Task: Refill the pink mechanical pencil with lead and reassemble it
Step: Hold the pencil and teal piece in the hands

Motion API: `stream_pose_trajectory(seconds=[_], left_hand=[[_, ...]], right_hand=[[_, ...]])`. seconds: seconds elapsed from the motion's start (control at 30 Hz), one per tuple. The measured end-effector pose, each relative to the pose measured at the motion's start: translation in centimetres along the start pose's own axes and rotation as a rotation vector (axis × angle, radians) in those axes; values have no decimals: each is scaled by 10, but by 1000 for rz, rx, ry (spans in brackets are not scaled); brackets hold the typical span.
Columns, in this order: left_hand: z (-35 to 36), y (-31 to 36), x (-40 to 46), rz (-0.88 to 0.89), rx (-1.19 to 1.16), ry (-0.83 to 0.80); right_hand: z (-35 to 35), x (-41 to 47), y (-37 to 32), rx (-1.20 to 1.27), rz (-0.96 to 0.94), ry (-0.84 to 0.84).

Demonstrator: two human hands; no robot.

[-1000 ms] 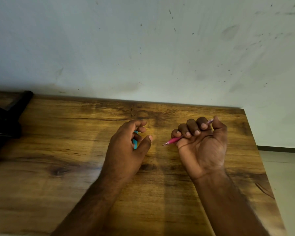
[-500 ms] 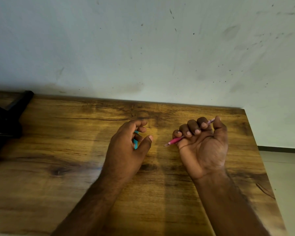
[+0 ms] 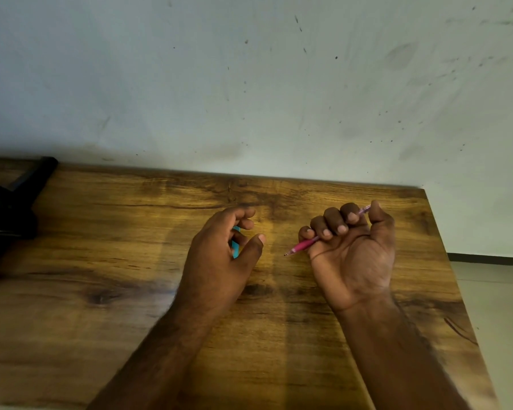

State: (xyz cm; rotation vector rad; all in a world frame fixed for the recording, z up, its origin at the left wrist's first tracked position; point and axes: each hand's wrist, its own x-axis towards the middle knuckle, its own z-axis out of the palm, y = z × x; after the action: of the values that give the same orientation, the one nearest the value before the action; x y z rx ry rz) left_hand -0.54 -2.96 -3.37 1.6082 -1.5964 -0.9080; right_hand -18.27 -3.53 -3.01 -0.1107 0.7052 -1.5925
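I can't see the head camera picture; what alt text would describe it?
A right hand, palm up, grips a pink pencil in its fist, tip pointing left, above a wooden table. The left hand holds a small blue item, mostly hidden. A marked pale wall stands behind.

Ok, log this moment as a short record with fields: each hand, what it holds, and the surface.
right hand: palm up, fingers curled shut around the pink mechanical pencil
pencil direction: tip points toward the left hand, rear end sticks out past the forefinger
left hand: back up, loosely curled over a small blue object, mostly hidden
blue object identity: cannot tell
surface: wooden table against a pale wall
far left: dark object, partly out of frame
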Motion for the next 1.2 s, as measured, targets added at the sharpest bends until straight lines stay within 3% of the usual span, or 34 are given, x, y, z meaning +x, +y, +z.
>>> stream_pose_trajectory(seconds=[0.87, 1.2], left_hand=[[1, -1, 1, 4, -9, -3], [2, 0, -1, 9, 8, -10]], right_hand=[[6, -3, -2, -82, -68, -36], [21, -10, -8, -193, -112, -129]])
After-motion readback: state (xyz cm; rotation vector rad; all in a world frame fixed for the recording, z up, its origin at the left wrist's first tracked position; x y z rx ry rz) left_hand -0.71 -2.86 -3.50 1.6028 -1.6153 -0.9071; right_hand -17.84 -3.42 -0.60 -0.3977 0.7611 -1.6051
